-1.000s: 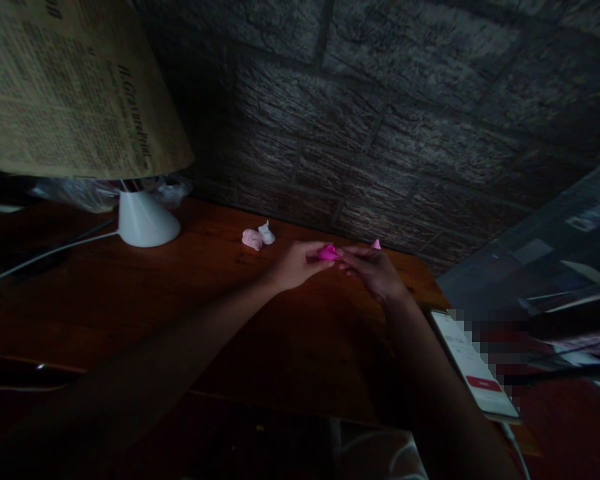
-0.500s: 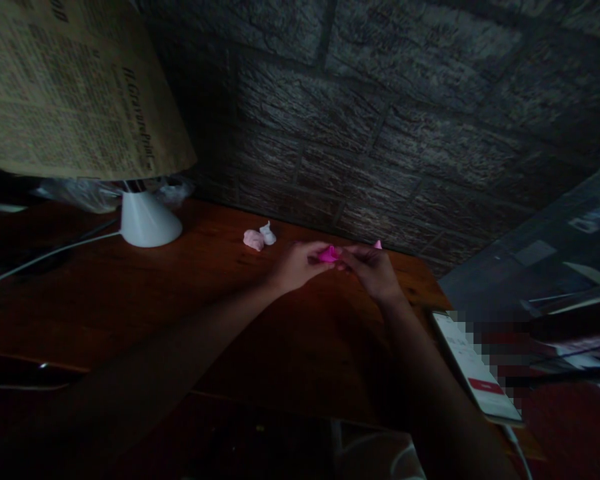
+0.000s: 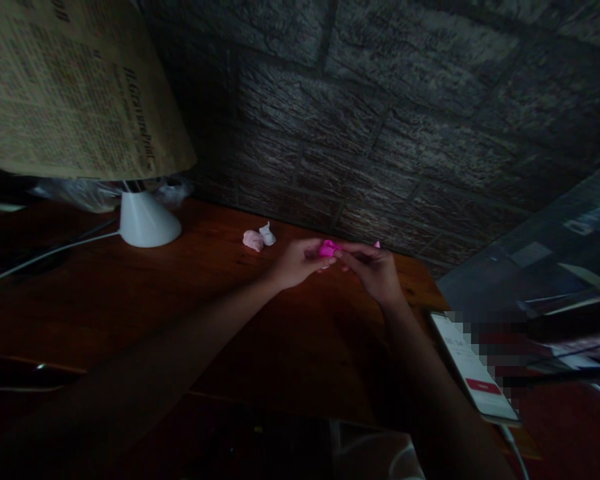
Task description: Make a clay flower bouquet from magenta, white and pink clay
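Between both hands, above the far part of the wooden desk (image 3: 290,333), is a bright pink piece of soft clay (image 3: 329,248). My left hand (image 3: 300,262) pinches it from the left, thumb toward me. My right hand (image 3: 373,267) grips its right side between thumb and fingers, which cover part of it. Left of the hands, a pale pink lump of clay (image 3: 253,241) lies against a smaller white lump (image 3: 267,233) with a pointed top. Behind my right hand, only the tip of another pink piece (image 3: 377,245) shows.
A lamp with a white base (image 3: 147,223) and newsprint shade (image 3: 80,100) stands at the left, its cord crossing the desk. Clear plastic wrapping (image 3: 80,193) lies behind it. A tablet-like device (image 3: 473,363) with a lit screen rests at the right edge. A stone-patterned wall (image 3: 355,133) rises behind.
The pink clay has been turned and folded between my fingers, and its upper edge now stands higher. Both hands have shifted only slightly; the lumps on the desk stay put.
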Motion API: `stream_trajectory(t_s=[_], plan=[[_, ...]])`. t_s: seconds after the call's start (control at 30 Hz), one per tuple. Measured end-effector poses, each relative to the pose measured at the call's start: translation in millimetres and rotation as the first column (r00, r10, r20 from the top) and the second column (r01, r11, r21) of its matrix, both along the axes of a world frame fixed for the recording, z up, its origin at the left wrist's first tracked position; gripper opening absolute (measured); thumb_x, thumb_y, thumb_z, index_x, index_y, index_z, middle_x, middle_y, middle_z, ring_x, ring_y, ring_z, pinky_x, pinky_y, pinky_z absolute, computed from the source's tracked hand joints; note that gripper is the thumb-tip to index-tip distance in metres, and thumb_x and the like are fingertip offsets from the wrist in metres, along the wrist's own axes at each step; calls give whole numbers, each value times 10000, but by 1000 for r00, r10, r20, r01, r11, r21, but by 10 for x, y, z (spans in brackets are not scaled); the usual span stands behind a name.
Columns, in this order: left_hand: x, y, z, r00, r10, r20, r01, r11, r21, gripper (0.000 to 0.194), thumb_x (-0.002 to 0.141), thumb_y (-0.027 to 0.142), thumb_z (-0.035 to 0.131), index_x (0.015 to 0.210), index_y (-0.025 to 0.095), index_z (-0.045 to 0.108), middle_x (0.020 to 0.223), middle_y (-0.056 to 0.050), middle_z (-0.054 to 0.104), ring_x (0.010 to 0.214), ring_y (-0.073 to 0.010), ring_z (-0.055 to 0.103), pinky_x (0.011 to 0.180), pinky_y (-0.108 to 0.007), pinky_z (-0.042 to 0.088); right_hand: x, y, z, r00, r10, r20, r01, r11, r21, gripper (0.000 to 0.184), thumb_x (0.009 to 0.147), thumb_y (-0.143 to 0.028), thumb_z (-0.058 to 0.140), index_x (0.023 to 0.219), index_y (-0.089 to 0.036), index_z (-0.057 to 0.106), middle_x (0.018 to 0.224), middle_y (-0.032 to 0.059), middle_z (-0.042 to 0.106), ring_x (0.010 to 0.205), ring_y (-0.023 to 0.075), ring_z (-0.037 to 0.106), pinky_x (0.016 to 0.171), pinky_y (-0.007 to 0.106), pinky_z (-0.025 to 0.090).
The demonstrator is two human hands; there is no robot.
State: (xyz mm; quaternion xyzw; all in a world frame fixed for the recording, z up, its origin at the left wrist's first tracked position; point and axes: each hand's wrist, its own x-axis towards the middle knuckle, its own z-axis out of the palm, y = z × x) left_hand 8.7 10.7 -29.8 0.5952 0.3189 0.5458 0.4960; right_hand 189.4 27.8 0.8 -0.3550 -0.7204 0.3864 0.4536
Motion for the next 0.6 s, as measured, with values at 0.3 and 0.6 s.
stream_trajectory(t_s=[0.3, 0.6], plan=[[21, 23, -41, 992, -31, 126, 38, 998, -53, 357, 770, 256, 787, 1090, 187, 645, 1003, -68, 714, 723, -120, 620, 644, -252, 483, 80, -16, 86, 992, 94, 81, -98, 994, 43, 221, 779, -407, 808, 958, -278, 809, 777, 1, 740, 620, 132, 597, 572, 279, 500], [-5, 50, -42, 996, -39, 86, 44, 997, -61, 313, 797, 313, 778, 1021, 126, 664, 906, -57, 701, 730, -117, 627, 666, -258, 501, 159, 68, 55, 989, 107, 101, -107, 994, -11, 270, 825, -420, 773, 1029, -245, 791, 935, 45, 778, 733, 151, 665, 599, 272, 528]])
